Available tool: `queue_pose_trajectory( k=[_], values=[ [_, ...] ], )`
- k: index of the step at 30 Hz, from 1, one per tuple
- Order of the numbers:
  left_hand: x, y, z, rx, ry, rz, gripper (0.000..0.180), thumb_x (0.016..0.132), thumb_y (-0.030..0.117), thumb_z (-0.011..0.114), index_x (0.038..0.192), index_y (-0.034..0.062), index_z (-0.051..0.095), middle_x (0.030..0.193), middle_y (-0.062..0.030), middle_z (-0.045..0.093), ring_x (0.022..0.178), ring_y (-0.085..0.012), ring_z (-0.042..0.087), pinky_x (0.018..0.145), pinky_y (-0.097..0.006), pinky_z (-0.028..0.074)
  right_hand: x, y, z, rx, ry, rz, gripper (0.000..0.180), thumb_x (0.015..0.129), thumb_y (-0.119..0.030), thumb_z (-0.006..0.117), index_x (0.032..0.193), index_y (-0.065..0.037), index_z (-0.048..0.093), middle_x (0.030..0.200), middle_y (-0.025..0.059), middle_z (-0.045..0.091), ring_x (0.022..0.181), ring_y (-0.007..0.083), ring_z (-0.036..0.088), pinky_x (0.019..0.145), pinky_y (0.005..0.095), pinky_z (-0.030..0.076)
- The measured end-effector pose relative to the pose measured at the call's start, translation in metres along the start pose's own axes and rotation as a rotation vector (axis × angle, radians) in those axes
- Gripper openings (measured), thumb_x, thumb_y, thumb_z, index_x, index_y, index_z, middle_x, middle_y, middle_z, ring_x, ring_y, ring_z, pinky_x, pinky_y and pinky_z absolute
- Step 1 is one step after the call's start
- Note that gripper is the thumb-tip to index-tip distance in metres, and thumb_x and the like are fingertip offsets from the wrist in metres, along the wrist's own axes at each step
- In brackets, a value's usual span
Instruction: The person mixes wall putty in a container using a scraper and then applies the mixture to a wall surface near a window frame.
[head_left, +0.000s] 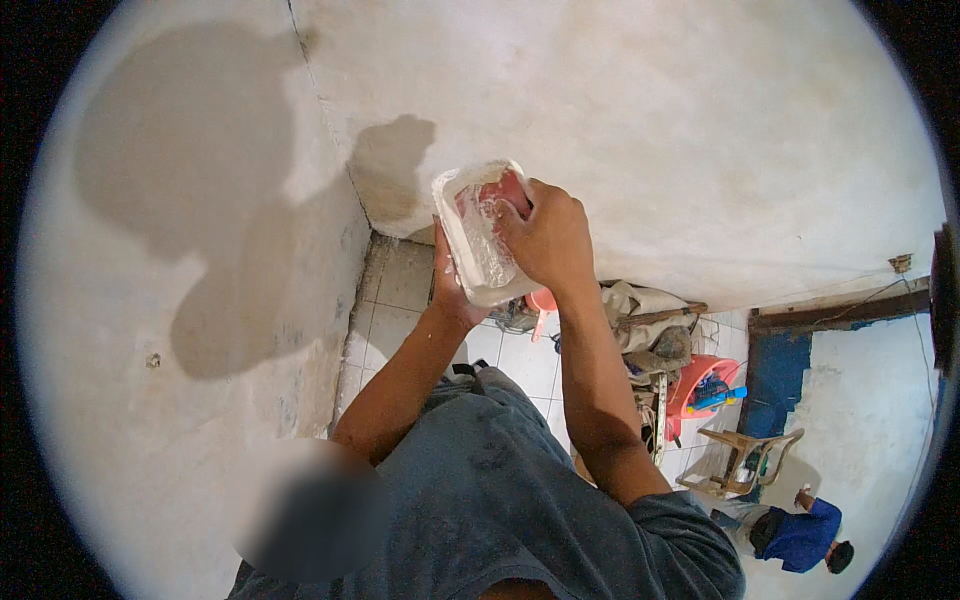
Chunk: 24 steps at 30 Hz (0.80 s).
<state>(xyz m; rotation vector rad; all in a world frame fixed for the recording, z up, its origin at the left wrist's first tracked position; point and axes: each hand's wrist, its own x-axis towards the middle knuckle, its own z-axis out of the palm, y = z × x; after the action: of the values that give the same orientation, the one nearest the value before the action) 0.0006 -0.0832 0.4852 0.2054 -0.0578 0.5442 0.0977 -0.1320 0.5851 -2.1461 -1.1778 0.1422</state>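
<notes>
My dark grey-blue short-sleeved shirt (480, 460) fills the near foreground, both bare forearms reaching up and away from it. My left hand (450, 275) grasps a white, rectangular, round-cornered tray (484, 290) from its left side, fingers up along the outer wall; white smears on the skin. Tray held aloft in front of me, tilted so its inside faces me; wet white paste coats floor and rim.

My right hand (550, 235) reaches over the tray's right wall, thumb and fingers closed about a flat red-pink piece (511, 190) streaked with the same white. Its exact kind: cannot tell, mostly covered by fingers and paste.

Beyond and below the tray: white square floor tiles (535, 365) and a salmon-pink plastic object with a handle (541, 301), partly hidden. Right of my right forearm, a heap of crumpled beige cloth (632, 303); next to it a pink-red plastic basin (683, 400) with a bright blue object (715, 398) at its edge. Farther, a beige-brown chair (745, 440).

Pale, blotched wall (700, 140) ahead, my shadow on the adjoining left wall (100, 430). Far right, a co-worker in a blue shirt (800, 535), one arm raised toward another pale wall (870, 420).
</notes>
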Motion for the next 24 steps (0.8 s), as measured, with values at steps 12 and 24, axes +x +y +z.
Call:
queue_pose_trajectory(
  k=[12, 24],
  values=[
    [-0.005, 0.004, -0.011, -0.109, 0.010, -0.044, 0.078, 0.094, 0.072, 0.027, 0.151, 0.0201, 0.028, 0.150, -0.0074, 0.039, 0.135, -0.0289, 0.043, 0.110, -0.053, 0.039, 0.004, 0.018, -0.006, 0.008, 0.042, 0.074, 0.028, 0.079, -0.021, 0.067, 0.076, 0.006, 0.060, 0.065, 0.0234, 0.059, 0.062, 0.0402, 0.059, 0.059, 0.0427, 0.046],
    [-0.002, 0.002, -0.007, 0.012, 0.007, 0.007, 0.075, 0.095, 0.071, 0.026, 0.150, 0.0193, 0.031, 0.148, -0.0074, 0.042, 0.134, -0.0275, 0.045, 0.110, -0.049, 0.040, 0.003, 0.007, -0.006, -0.010, -0.030, 0.068, 0.028, 0.078, -0.023, 0.067, 0.076, 0.003, 0.059, 0.069, 0.0248, 0.060, 0.066, 0.0449, 0.059, 0.062, 0.0456, 0.047]
  ],
)
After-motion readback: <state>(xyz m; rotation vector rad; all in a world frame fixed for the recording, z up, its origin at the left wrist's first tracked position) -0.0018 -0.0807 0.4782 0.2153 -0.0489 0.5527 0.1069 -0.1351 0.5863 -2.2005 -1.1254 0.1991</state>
